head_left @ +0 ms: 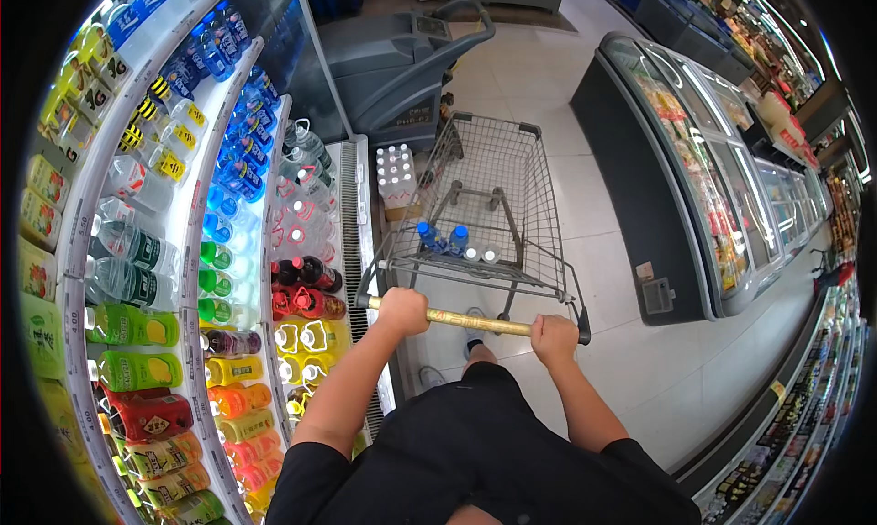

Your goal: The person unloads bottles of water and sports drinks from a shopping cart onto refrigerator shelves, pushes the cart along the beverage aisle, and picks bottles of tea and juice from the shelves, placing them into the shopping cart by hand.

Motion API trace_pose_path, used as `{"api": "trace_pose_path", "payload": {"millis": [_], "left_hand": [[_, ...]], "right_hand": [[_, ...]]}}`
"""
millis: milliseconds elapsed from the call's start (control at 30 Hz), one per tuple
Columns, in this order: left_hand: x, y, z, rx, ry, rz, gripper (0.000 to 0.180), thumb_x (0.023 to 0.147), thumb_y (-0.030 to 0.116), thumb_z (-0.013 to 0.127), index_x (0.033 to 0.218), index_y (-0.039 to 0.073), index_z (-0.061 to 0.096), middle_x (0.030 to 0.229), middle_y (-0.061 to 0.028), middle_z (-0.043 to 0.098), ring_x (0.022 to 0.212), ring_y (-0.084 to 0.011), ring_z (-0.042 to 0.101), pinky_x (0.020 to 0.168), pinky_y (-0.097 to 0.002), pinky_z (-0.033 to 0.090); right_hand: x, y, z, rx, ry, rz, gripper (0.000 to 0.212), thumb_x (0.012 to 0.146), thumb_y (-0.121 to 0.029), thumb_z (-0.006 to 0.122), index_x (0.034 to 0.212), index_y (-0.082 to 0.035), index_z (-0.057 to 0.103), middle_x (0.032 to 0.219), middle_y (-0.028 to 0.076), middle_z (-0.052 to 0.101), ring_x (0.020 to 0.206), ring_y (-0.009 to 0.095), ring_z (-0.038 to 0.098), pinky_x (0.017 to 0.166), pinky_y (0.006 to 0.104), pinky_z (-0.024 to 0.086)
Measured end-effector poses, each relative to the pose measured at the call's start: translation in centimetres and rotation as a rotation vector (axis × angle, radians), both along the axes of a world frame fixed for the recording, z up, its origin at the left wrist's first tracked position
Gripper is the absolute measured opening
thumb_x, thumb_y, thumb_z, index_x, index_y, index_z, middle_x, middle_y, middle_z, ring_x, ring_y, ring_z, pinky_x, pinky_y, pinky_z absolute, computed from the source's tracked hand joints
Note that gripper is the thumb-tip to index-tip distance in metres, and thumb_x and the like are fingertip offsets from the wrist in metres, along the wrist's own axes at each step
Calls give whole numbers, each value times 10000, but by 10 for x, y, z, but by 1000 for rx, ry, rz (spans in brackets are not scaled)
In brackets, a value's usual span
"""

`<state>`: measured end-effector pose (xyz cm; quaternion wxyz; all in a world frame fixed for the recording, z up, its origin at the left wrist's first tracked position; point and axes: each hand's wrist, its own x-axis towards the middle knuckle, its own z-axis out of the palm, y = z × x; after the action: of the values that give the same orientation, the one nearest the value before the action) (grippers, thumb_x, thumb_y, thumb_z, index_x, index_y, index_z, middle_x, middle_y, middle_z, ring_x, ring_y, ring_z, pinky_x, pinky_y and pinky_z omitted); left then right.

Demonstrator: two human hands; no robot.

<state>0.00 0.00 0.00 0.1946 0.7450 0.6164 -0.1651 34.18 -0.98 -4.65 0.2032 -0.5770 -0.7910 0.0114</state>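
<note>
Both my hands grip the gold-coloured handle bar (480, 321) of a wire shopping cart (553, 210). My left hand (403, 312) is wrapped round the bar near its left end. Near the right end, my right hand (554, 339) is closed round the same bar. At the cart's near side stand two blue-capped bottles (444, 237) and two white-capped bottles (481, 255). Bare wire mesh shows over the rest of the basket.
Shelves of bottled drinks (239, 173) run along my left. Ahead on the left are a grey floor-cleaning machine (388, 64) and a pack of white-capped bottles (396, 173). A glass-topped freezer (630, 178) stands on the right, with more shelving (804, 406) behind it.
</note>
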Motion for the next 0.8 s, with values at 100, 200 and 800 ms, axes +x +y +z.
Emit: {"api": "trace_pose_path", "payload": {"millis": [100,200,800], "left_hand": [[4,6,0,-6,-15,-4,229,786,293,685,872,108,790,909,-126,764,874,-308,742,807,-415,565],[9,24,1,-7,-28,-2,225,787,294,683,864,110,789,900,-127,762,872,-304,741,801,-418,564],[16,83,-22,-3,-76,-44,195,736,304,706,783,120,750,752,-113,727,729,-322,722,702,-458,570]], "right_hand": [[4,6,1,7,19,23,310,874,-194,597,594,-65,612,584,110,598,549,323,578,552,460,463],[9,26,6,-2,21,16,309,872,-188,598,590,-63,604,581,112,593,557,320,580,552,463,463],[-25,229,28,-251,329,179,198,843,-174,775,948,-56,656,929,145,612,839,343,640,727,446,522]]}}
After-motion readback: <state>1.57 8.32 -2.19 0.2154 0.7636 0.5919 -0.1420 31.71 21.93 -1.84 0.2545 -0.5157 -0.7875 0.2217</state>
